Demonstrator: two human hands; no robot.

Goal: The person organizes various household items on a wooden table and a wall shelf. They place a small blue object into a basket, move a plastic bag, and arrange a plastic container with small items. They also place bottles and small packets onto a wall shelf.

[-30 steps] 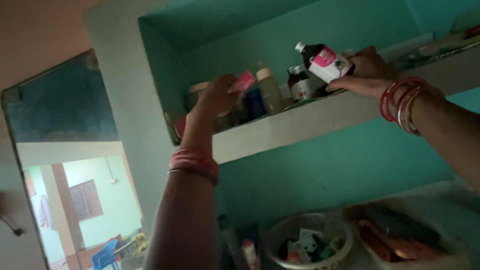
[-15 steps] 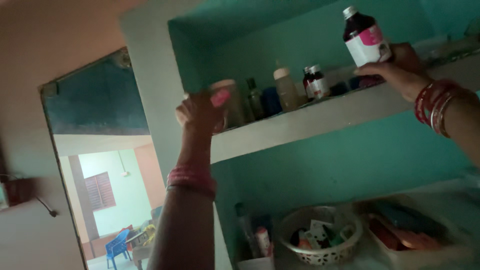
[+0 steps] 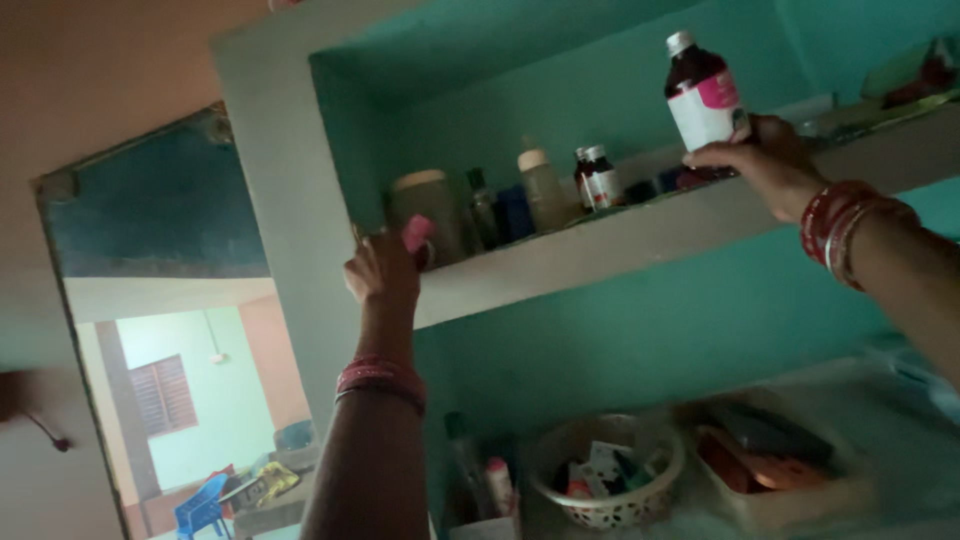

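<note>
- Gripping dark syrup bottle (image 3: pixel 700 95) w/ right hand (image 3: pixel 755 160), upright at upper shelf (image 3: pixel 640 235) edge, base supported.
- Pinched small pink item (image 3: pixel 417 232) in left hand (image 3: pixel 385 270), raised nr shelf lip, beside jar (image 3: pixel 425 205).

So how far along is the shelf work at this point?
Looks done: several bottles and a jar stand in a row on the upper shelf. In hand: the right hand holds a dark syrup bottle upright at the shelf edge; the left hand grips a small pink item below it. Left: neither is set down yet.
</note>
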